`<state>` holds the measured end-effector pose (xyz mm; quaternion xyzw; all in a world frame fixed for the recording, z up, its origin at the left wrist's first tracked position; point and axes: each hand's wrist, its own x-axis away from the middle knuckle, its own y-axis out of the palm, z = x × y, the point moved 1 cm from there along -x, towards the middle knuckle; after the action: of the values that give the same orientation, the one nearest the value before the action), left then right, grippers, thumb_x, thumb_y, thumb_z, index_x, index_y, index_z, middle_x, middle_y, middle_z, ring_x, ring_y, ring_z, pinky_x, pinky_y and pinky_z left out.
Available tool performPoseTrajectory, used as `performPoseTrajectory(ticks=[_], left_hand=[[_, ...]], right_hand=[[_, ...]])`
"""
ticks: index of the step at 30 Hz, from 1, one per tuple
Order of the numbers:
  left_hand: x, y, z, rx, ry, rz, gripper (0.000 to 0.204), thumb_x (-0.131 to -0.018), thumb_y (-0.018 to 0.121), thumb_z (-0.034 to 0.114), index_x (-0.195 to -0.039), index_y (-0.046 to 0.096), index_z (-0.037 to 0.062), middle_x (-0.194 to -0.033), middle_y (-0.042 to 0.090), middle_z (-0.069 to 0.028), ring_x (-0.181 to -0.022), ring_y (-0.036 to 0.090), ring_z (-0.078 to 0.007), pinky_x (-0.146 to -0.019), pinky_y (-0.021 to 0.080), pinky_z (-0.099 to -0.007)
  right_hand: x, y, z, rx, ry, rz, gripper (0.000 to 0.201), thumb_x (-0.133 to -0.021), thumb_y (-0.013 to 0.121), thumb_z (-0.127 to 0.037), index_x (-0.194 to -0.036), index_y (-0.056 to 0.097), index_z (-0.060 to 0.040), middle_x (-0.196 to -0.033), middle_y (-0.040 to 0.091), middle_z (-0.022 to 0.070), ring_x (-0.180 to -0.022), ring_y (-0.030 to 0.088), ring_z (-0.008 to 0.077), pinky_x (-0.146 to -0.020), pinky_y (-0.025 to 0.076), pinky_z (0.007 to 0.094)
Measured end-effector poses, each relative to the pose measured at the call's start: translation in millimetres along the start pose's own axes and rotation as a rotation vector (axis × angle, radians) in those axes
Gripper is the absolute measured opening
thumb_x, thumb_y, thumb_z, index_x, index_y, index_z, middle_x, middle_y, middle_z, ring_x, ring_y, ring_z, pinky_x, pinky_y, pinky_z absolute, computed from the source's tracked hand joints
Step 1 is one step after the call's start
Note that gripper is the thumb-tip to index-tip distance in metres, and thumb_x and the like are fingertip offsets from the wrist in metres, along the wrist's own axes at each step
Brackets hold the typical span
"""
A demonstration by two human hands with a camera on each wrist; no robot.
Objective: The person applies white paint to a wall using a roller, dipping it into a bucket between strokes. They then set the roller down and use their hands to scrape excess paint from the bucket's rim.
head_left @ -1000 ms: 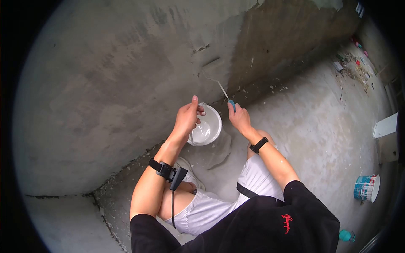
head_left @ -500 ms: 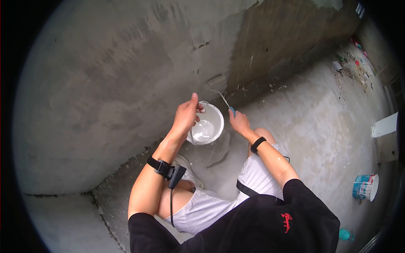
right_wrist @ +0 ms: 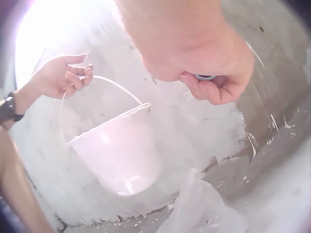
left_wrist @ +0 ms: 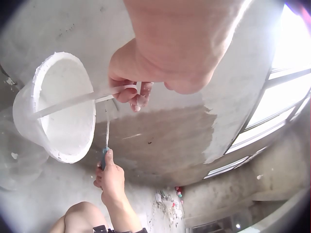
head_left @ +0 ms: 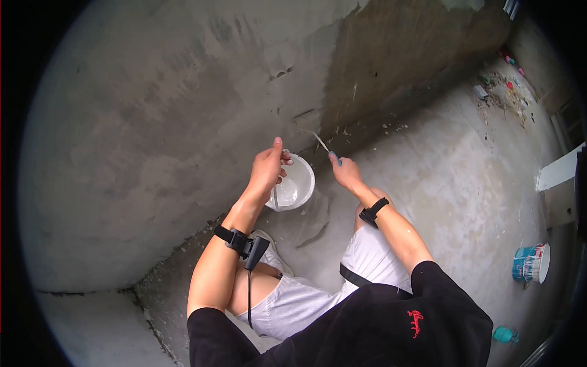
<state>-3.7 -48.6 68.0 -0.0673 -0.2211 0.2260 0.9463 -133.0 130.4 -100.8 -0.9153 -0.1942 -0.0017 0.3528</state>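
My left hand (head_left: 267,169) grips the handle of a white bucket (right_wrist: 121,150), fingers curled round the band (left_wrist: 73,102). The bucket hangs tilted below that hand, some white liquid at its bottom in the head view. My right hand (head_left: 348,173) grips the blue handle (left_wrist: 104,156) of a roller whose thin metal rod (left_wrist: 108,127) points at the wall. The roller's head (head_left: 306,116) lies against the lower wall, hard to make out against the grey. In the right wrist view, curled fingers (right_wrist: 209,91) surround the handle end.
The grey wall (head_left: 153,122) has a darker brown area (head_left: 391,55) at right. On the floor (head_left: 440,165) at right stand a blue-and-white bucket (head_left: 524,263) and a turquoise object (head_left: 505,334). Debris (head_left: 510,98) lies farther off; plastic sheeting (right_wrist: 199,208) shows under the white bucket.
The roller moved down the wall over the first half second, and my right hand came slightly lower. My left hand keeps its grip on the bucket's handle. The head view has shifted slightly.
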Motion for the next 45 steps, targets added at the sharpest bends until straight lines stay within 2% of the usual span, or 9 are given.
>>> performPoseTrajectory(ticks=[8, 14, 15, 18, 22, 25, 27, 37, 45], left_hand=[[-1, 1, -3, -0.023, -0.003, -0.027, 0.058, -0.101, 0.041, 0.056, -0.094, 0.063, 0.0031, -0.082, 0.063, -0.0021, -0.061, 0.047, -0.0091, -0.052, 0.036, -0.0246], [1, 1, -1, -0.029, -0.002, -0.024, 0.057, -0.101, 0.04, 0.056, -0.094, 0.063, 0.0037, -0.082, 0.063, -0.0018, -0.061, 0.046, -0.009, -0.053, 0.036, -0.0247], [2, 0, -1, -0.028, 0.0, -0.016, 0.057, -0.101, 0.04, 0.056, -0.094, 0.063, 0.0036, -0.082, 0.063, -0.0018, -0.062, 0.046, -0.009, -0.053, 0.036, -0.0247], [2, -3, 0, -0.022, -0.003, -0.001, 0.057, -0.101, 0.04, 0.055, -0.095, 0.063, 0.0033, -0.082, 0.063, -0.0018, -0.062, 0.046, -0.0091, -0.053, 0.035, -0.0247], [1, -4, -1, -0.029, -0.004, 0.013, 0.059, -0.1, 0.041, 0.056, -0.091, 0.064, 0.0029, -0.083, 0.064, -0.0022, -0.063, 0.049, -0.0113, -0.057, 0.037, -0.0271], [1, -5, -1, -0.022, 0.009, 0.014, 0.059, -0.1, 0.041, 0.056, -0.09, 0.064, 0.0028, -0.083, 0.064, -0.0022, -0.063, 0.049, -0.0115, -0.057, 0.037, -0.0271], [0, -4, -2, -0.025, 0.004, 0.016, 0.059, -0.1, 0.041, 0.056, -0.09, 0.064, 0.0028, -0.083, 0.064, -0.0022, -0.063, 0.049, -0.0115, -0.056, 0.037, -0.0271], [1, 2, 3, -0.034, -0.015, -0.01, 0.057, -0.101, 0.041, 0.055, -0.093, 0.063, 0.003, -0.082, 0.063, -0.0022, -0.061, 0.047, -0.0091, -0.052, 0.035, -0.0243], [-1, 5, 1, -0.027, -0.008, -0.028, 0.057, -0.102, 0.04, 0.055, -0.094, 0.063, 0.0029, -0.083, 0.063, -0.0031, -0.062, 0.047, -0.0093, -0.052, 0.036, -0.0245]], right_hand=[[-1, -20, -29, -0.126, -0.147, 0.289, 0.057, -0.098, 0.048, -0.048, -0.076, 0.061, 0.0025, -0.077, 0.062, 0.0313, -0.081, 0.059, 0.0521, -0.07, 0.046, 0.0563], [-29, -49, -44, -0.286, -0.247, 0.456, 0.058, -0.1, 0.048, -0.048, -0.073, 0.059, 0.003, -0.071, 0.059, 0.0281, -0.072, 0.056, 0.05, -0.062, 0.043, 0.0509], [-35, -52, -42, -0.334, -0.282, 0.524, 0.059, -0.1, 0.047, -0.048, -0.076, 0.061, 0.0044, -0.071, 0.058, 0.0281, -0.07, 0.056, 0.0481, -0.062, 0.043, 0.0492], [-67, -67, -30, -0.375, -0.247, 0.525, 0.061, -0.102, 0.046, -0.05, -0.068, 0.055, 0.0003, -0.056, 0.049, 0.0039, -0.053, 0.048, 0.0133, -0.052, 0.039, 0.0335], [-104, -92, -23, -0.417, -0.203, 0.439, 0.06, -0.101, 0.045, -0.051, -0.067, 0.052, -0.0022, -0.055, 0.047, 0.0019, -0.05, 0.047, 0.0125, -0.05, 0.038, 0.0334], [-110, -92, -14, -0.394, -0.256, 0.442, 0.062, -0.102, 0.043, -0.051, -0.065, 0.052, -0.0015, -0.053, 0.047, 0.0033, -0.049, 0.047, 0.014, -0.05, 0.038, 0.0342], [-100, -81, -1, -0.317, -0.204, 0.347, 0.061, -0.102, 0.041, -0.048, -0.084, 0.061, 0.0068, -0.074, 0.057, 0.0296, -0.074, 0.054, 0.0487, -0.068, 0.044, 0.0474], [-51, -12, 64, -0.109, -0.016, 0.036, 0.069, -0.097, 0.041, -0.058, -0.084, 0.066, 0.0051, -0.09, 0.064, 0.0324, -0.094, 0.059, 0.0513, -0.081, 0.047, 0.0508], [-57, -29, 62, -0.045, -0.015, 0.102, 0.072, -0.095, 0.043, -0.063, -0.079, 0.064, 0.0044, -0.085, 0.064, 0.0321, -0.09, 0.059, 0.0517, -0.077, 0.046, 0.0526]])
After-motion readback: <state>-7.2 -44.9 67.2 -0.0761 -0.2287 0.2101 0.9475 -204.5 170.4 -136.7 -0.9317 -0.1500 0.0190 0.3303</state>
